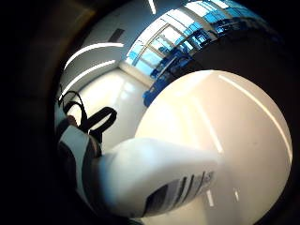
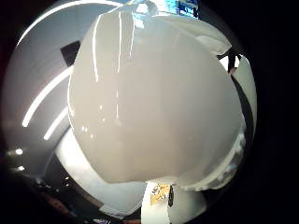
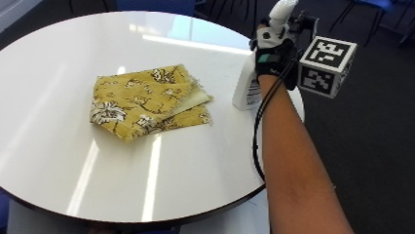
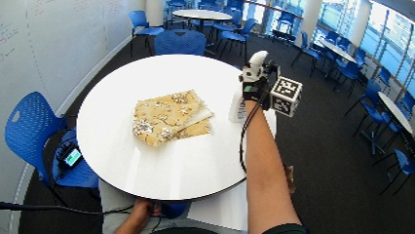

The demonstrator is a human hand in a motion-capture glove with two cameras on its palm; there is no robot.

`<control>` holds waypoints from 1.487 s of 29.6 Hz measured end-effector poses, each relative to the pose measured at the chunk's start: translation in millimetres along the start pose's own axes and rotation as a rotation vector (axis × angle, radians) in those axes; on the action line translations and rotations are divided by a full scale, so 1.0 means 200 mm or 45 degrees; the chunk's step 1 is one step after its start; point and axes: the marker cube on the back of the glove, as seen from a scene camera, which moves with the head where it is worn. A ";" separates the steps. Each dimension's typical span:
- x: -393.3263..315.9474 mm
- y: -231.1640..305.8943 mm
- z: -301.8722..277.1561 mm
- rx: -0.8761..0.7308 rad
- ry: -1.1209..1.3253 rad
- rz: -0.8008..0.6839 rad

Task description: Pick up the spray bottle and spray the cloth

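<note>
Around the round white counter [image 3: 58, 161] stand blue chairs [image 4: 29, 124] on dark floor, with more tables and chairs further back by the windows. On the counter itself lies only the folded yellow cloth [image 3: 146, 100] with its white flower print, near the middle, a pale lining showing at one folded edge. Nothing stands between the cloth and the bottle [image 3: 248, 87] — bare white top separates them. The bottle, white with a label low on its body, is near the counter's right edge, well apart from the cloth.

Whether the bottle's base rests on the counter or is just off it cannot be told from the outside view. Its neck and trigger are covered by the gloved hand [image 3: 272, 51], and only the pale spray head pokes out above the glove. The fingers themselves are out of sight behind the glove's back and the bottle, so the exact wrap cannot be made out. In the thumb-side palm view the bottle's white body [image 2: 154, 98] fills almost everything, so it is close against the palm; in the little-finger-side view its lower body with the striped label [image 1: 154, 178] juts out over the counter.

The hand is closed round the bottle's upper part — holding it upright at the neck, forearm reaching in from the near edge.
</note>
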 end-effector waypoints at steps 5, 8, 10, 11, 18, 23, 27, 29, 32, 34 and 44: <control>0.06 0.03 0.01 -0.031 0.023 0.035; 0.09 0.07 0.01 -0.085 0.043 0.059; 0.10 0.10 0.01 -0.185 0.052 0.067; 0.10 0.12 0.02 -0.269 0.052 0.070; -0.08 0.28 0.16 -1.332 -0.044 0.080; -0.16 0.36 0.22 -1.808 0.144 0.073; -0.17 0.40 0.24 -1.974 0.323 0.083; -0.17 0.42 0.24 -2.038 0.405 0.099; -0.17 0.45 0.26 -2.117 0.506 0.117; -0.17 0.45 0.28 -2.150 0.575 0.111; -0.19 0.49 0.36 -2.270 0.894 0.137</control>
